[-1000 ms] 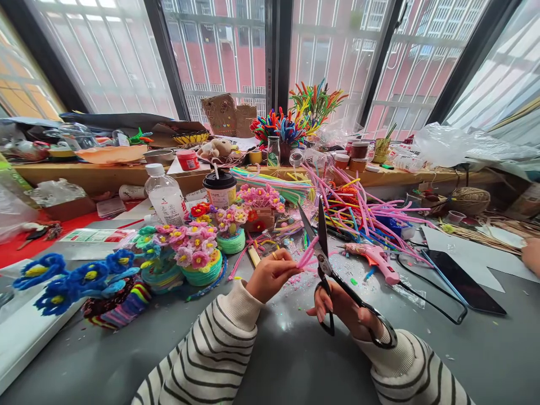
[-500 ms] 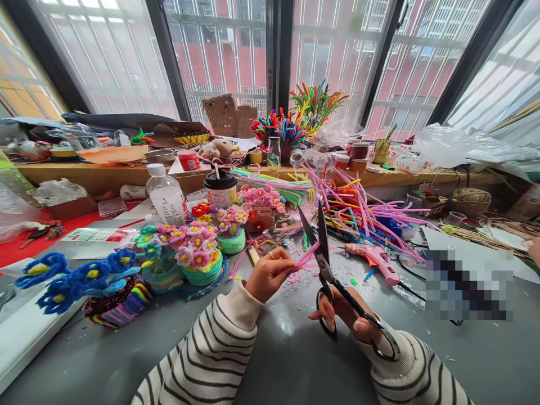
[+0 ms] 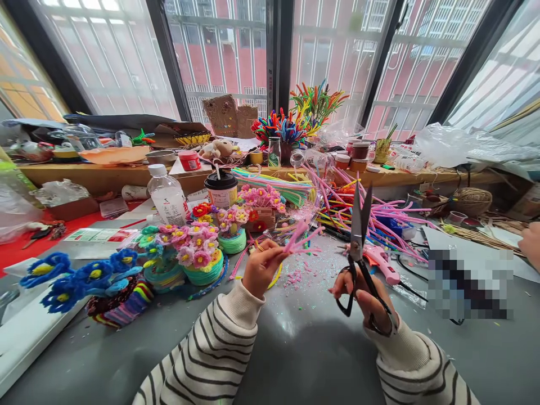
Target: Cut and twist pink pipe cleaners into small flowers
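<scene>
Pinched in my left hand [image 3: 264, 267] is a small bunch of pink pipe cleaners [image 3: 300, 241], its strands fanned out to the right. My right hand [image 3: 366, 295] has its fingers through the handles of black scissors [image 3: 358, 233]. The scissor blades point up, slightly parted, to the right of the bunch and apart from it. Small pink clippings [image 3: 301, 277] and glitter lie on the grey table [image 3: 295, 360] between and beyond my hands.
Pink pipe-cleaner flowers [image 3: 198, 244] and blue ones [image 3: 95, 274] stand at the left, near a bottle [image 3: 166, 194] and a lidded cup [image 3: 221, 190]. A pink glue gun [image 3: 382, 263] lies behind my right hand. Another person's hand [image 3: 530, 244] shows at the right edge.
The scissors have moved right, away from the pink bunch, and turned more upright. The strands in my left hand now spread apart. The other person's hand reaches further into view.
</scene>
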The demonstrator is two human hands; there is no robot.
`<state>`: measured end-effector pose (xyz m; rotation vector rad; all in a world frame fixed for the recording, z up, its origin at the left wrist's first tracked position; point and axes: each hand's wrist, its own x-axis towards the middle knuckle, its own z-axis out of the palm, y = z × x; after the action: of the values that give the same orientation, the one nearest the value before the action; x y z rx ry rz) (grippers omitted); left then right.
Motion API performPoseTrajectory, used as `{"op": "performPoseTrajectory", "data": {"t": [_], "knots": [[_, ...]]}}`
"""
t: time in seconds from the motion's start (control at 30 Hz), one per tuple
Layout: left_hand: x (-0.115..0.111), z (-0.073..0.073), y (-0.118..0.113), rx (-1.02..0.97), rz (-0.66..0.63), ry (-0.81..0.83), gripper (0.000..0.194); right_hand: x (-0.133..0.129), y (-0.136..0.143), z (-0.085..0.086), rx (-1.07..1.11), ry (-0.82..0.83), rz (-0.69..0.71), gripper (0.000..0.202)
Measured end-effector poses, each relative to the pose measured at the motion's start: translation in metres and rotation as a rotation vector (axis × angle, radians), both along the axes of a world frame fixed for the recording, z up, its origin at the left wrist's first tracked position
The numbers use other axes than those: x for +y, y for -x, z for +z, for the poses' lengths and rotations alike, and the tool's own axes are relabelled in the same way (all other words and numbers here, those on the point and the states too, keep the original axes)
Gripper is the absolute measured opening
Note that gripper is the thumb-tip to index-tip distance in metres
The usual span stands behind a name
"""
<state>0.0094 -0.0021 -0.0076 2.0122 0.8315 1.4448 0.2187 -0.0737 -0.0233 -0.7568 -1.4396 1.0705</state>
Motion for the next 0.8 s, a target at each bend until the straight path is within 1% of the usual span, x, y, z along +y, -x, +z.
{"op": "performPoseTrajectory", "data": {"t": [0.1,0.13,0.17,0.23,0.3,0.37,0.43,0.53,0.6,0.73,0.8], "knots": [[0.002,0.003,0.003,-0.132,0.072,0.133,0.021,-0.005,-0.012,-0.007,-0.212,0.052,-0.373,0.025],[0.003,0.004,0.004,-0.165,0.097,0.167,0.021,-0.008,-0.017,-0.01,-0.293,0.065,-0.482,0.026],[0.003,0.004,0.005,-0.189,0.124,0.193,0.022,-0.013,-0.022,-0.012,-0.39,0.067,-0.562,0.027],[0.004,0.005,0.006,-0.207,0.177,0.234,0.023,-0.023,-0.033,-0.017,-0.632,0.03,-0.697,0.029],[0.005,0.005,0.007,-0.201,0.232,0.259,0.024,-0.034,-0.046,-0.019,-0.914,-0.036,-0.802,0.03],[0.007,0.004,0.007,-0.192,0.285,0.264,0.025,-0.043,-0.061,-0.019,-1.164,-0.072,-0.851,0.029],[0.008,0.002,0.007,-0.191,0.316,0.254,0.026,-0.048,-0.077,-0.018,-1.33,-0.042,-0.811,0.024],[0.009,0.001,0.007,-0.192,0.316,0.245,0.027,-0.049,-0.096,-0.018,-1.468,0.078,-0.642,0.013],[0.009,0.0,0.007,-0.193,0.299,0.252,0.027,-0.047,-0.104,-0.016,-1.528,0.139,-0.556,0.011],[0.008,0.0,0.006,-0.182,0.274,0.265,0.027,-0.04,-0.101,-0.007,-1.576,0.192,-0.463,0.019],[0.008,-0.001,0.006,-0.171,0.274,0.264,0.028,-0.036,-0.093,-0.003,-1.543,0.233,-0.358,0.025]]}}
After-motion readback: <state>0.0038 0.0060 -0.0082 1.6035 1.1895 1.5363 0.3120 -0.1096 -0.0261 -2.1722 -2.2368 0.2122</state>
